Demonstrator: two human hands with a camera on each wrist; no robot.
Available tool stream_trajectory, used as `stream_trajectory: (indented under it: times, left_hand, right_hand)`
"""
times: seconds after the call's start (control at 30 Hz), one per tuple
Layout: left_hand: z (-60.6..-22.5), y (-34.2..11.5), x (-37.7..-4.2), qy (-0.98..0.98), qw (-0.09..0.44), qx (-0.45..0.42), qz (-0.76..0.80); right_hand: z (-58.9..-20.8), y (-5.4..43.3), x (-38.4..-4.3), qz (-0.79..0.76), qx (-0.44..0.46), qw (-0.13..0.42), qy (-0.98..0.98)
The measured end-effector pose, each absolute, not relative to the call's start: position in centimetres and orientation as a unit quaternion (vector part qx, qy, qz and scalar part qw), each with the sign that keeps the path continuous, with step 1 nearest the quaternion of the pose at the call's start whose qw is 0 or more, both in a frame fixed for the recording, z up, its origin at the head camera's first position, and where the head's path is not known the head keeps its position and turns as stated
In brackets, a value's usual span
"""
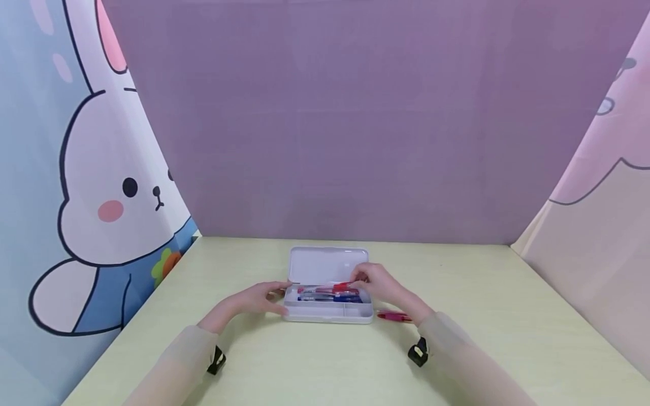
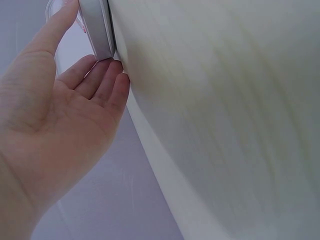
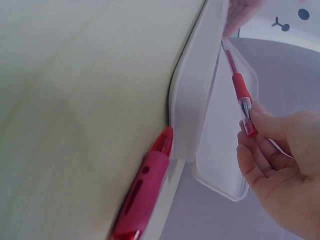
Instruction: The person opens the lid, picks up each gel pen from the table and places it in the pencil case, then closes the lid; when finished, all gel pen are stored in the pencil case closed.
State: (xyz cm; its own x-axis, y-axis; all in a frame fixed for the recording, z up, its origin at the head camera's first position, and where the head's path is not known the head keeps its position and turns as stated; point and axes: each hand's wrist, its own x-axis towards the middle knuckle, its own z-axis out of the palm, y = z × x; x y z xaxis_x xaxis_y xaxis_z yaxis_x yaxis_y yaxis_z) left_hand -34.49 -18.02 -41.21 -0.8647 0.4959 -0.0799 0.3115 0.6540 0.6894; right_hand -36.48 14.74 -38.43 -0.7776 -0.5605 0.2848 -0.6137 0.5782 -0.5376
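A white pencil case (image 1: 328, 312) lies on the table with its lid raised at the back. My left hand (image 1: 259, 298) is at the case's left end, its fingertips and thumb touching the side with the fingers fairly straight; in the left wrist view, the palm of the left hand (image 2: 75, 115) stands clear of the case. My right hand (image 1: 378, 282) pinches one end of a red pen (image 3: 241, 86) between thumb and fingers, over the back compartment. Pens with blue parts (image 1: 330, 298) lie inside that compartment. How many pens lie there is hard to tell.
A pinkish-red pen (image 1: 395, 317) lies on the table just right of the case, beneath the right forearm. The case's front part has a divider (image 1: 345, 309). A purple backdrop (image 1: 325, 124) rises behind the table, and a rabbit-print cloth (image 1: 112, 169) hangs at the left.
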Motion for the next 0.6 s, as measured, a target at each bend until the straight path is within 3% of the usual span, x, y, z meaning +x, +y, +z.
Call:
stream_trajectory:
  times: [0.6]
  left_hand:
    - [-41.5,-18.2,-34.6,0.895,0.127,0.232,0.358]
  right_hand:
    - [-39.7,13.5,-37.2,0.274,0.315,0.001,-0.909]
